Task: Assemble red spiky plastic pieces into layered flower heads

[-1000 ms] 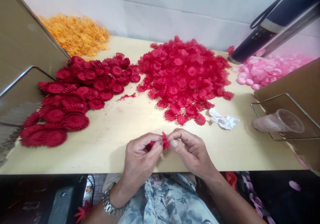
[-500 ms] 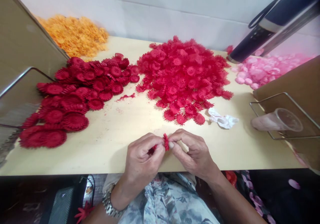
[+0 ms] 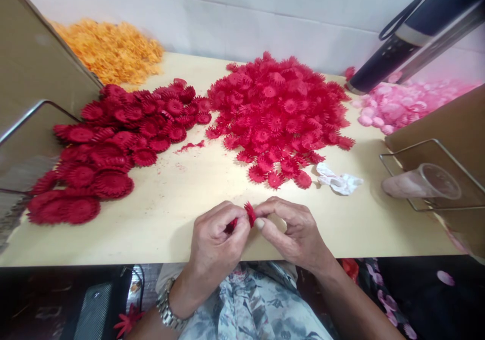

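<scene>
Near the table's front edge, my left hand (image 3: 217, 236) is closed in a pinch on a small red fringed flower piece (image 3: 249, 213), which stands edge-on with its cut petals pointing up. More red material shows inside the curl of the left fingers, mostly hidden. From the other side, the thumb and index finger of my right hand (image 3: 293, 231) pinch at the piece's right edge. Beyond the hands lies a large heap of loose red fringed flower pieces (image 3: 276, 107). To the left are stacked rows of darker red fringed flower pieces (image 3: 113, 178).
Orange petals (image 3: 113, 49) are piled at the back left, pink petals (image 3: 405, 102) at the back right. A dark flask (image 3: 390, 52) stands by the wall. Crumpled white tissue (image 3: 339, 181) lies right of the heap. A plastic cup (image 3: 420, 181) rests in a wire holder. Boards flank both sides.
The red piece between my fingers has tilted a little, its top leaning left. My right thumb has shifted slightly. The piles stay as they were; the view has moved very slightly.
</scene>
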Action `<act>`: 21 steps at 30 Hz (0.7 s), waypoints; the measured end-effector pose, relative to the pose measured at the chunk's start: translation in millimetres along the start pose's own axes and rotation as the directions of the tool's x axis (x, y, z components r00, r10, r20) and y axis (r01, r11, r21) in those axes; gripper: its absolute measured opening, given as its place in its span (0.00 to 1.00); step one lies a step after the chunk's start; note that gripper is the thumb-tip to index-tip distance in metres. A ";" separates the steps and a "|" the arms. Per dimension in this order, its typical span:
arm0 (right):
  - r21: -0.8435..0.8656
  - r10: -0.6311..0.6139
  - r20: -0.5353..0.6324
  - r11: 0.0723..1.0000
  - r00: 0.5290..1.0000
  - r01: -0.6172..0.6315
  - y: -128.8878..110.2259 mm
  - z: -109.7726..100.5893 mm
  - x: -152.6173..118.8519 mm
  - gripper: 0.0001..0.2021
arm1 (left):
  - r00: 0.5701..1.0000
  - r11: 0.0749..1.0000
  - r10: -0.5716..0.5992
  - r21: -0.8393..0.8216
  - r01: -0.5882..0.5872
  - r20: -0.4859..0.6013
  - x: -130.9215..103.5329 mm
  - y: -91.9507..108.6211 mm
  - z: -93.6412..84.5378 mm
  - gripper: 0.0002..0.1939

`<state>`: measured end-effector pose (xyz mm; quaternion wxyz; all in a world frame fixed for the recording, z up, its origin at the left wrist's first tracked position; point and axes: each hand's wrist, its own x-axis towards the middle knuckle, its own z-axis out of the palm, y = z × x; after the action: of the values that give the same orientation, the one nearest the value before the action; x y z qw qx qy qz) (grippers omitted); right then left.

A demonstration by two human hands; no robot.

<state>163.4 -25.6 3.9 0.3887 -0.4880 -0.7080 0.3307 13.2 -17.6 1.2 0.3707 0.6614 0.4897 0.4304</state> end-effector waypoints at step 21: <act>0.031 -0.024 -0.011 0.999 1.000 0.024 4.5 2.7 -0.9 0.06 | 0.999 1.000 -0.006 -0.023 0.007 0.032 -2.4 -2.8 2.2 0.10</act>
<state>163.2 -25.2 -1.4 0.4039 -0.4753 -0.7066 0.3342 14.0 -19.3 -2.7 0.3878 0.6623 0.4806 0.4242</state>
